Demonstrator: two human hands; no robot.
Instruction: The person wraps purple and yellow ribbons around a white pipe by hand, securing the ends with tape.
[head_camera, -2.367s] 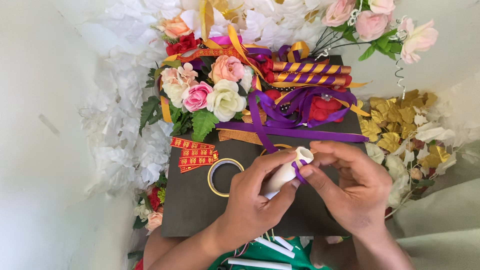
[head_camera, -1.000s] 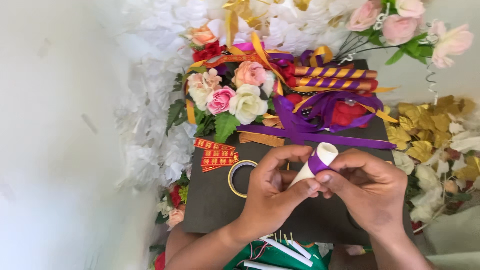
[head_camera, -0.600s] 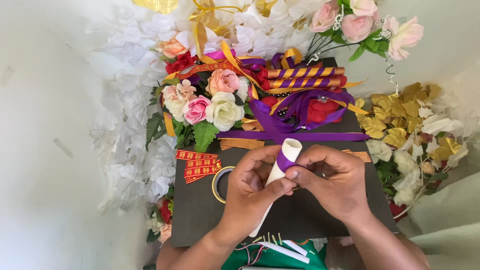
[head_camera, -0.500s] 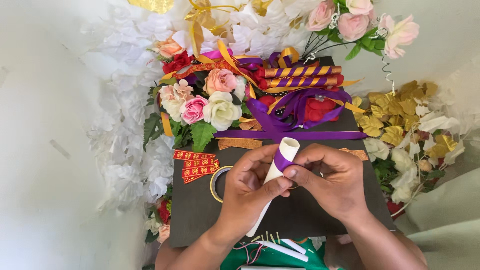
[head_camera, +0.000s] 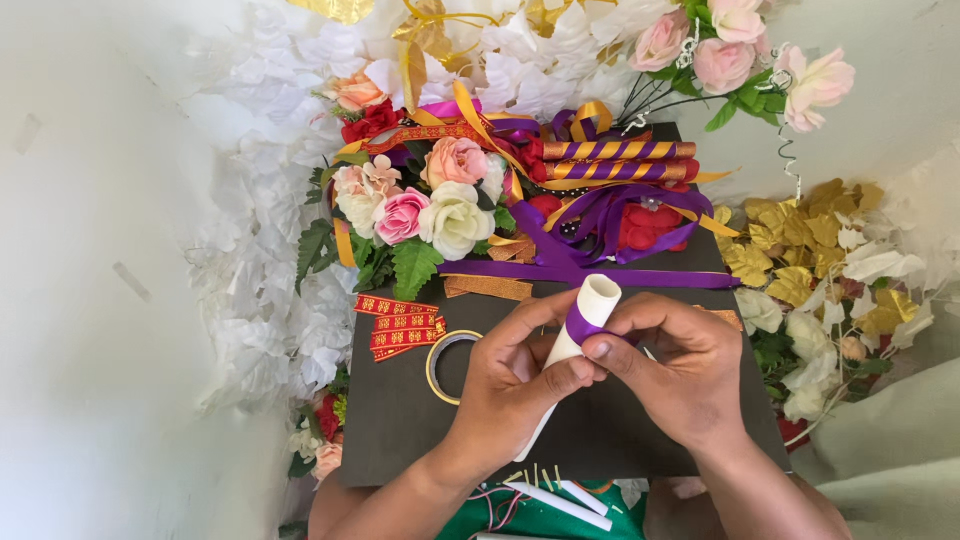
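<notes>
While both hands meet over the near middle of the dark board (head_camera: 600, 440), they pinch one thing between them: a white paper tube (head_camera: 585, 320), tilted with its open end up and away from the person; the left hand (head_camera: 510, 385) wraps its fingers round the tube's lower half, thumb pressed against the side, and the right hand (head_camera: 680, 370) closes thumb and forefinger on a band of purple ribbon (head_camera: 583, 327) wound round the tube just below its open end; the two hands touch at the fingertips. Just left of the left hand a ring of yellow tape (head_camera: 448, 366) lies flat on the board, and beside that, further left, sit short strips of red patterned ribbon (head_camera: 400, 322). Beyond the tube a long purple ribbon (head_camera: 600, 272) runs across the board, leading into a tangle of purple loops; behind those lie two rolls striped in gold and purple (head_camera: 615, 160). At the far left of the board sits a bunch of cloth roses (head_camera: 420, 205), pink, cream and peach, with green leaves. Gold leaves (head_camera: 800, 250) lie heaped off the right edge, well apart from the hands; white paper sticks (head_camera: 560, 500) lie at the near edge, below the wrists.
</notes>
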